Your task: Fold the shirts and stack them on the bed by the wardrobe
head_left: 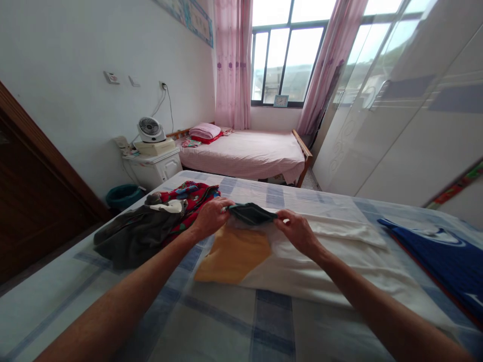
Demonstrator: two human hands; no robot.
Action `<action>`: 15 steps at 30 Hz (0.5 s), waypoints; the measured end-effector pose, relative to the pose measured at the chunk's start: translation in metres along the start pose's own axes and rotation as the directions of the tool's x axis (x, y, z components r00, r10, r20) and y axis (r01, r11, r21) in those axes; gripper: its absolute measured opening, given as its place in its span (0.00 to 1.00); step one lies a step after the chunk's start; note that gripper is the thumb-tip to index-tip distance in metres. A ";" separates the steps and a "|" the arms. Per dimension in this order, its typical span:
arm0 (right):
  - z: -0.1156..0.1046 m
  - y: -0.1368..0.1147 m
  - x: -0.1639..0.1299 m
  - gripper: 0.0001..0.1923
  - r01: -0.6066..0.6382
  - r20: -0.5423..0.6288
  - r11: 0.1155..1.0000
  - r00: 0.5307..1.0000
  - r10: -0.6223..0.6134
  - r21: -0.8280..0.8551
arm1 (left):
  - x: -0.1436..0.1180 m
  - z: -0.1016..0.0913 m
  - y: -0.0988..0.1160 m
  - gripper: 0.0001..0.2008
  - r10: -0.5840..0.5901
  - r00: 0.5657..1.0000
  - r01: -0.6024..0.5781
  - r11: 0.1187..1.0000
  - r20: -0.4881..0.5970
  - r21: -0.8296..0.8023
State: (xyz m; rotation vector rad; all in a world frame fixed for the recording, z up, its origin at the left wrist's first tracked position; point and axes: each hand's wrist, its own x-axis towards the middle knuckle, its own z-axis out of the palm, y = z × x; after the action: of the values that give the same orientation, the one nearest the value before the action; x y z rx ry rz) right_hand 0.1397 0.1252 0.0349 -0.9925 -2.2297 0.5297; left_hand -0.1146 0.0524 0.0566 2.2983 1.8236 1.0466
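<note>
Dark green cloth (253,214) is pinched at its ends by my left hand (212,217) and right hand (300,232), at the far side of the white-and-ochre garment (237,254) on the near sheet (219,327); I can't make out whether they join. My view cuts off the blue garment (439,259), right.

Viewed from head height, above a blue-and-white bed (273,324), facing forward and tilted downward. Taken from close behind the left hand (212,217) and right hand (301,233), near mid-frame; extended well beyond, across a pink bed (256,148), to the window (289,55) at the top of the field.
</note>
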 end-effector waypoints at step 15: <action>-0.083 0.057 -0.085 0.11 -0.111 0.051 0.957 0.990 0.129 -0.269 | -0.033 -0.029 0.001 0.13 -0.032 0.927 0.127 0.965 0.374 -0.230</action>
State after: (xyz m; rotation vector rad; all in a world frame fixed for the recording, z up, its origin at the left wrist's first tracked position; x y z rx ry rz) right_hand 0.2694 0.1046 0.0289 -1.2702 -2.3549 0.3247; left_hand -0.1314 0.0122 0.0638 2.0792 1.5283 0.7230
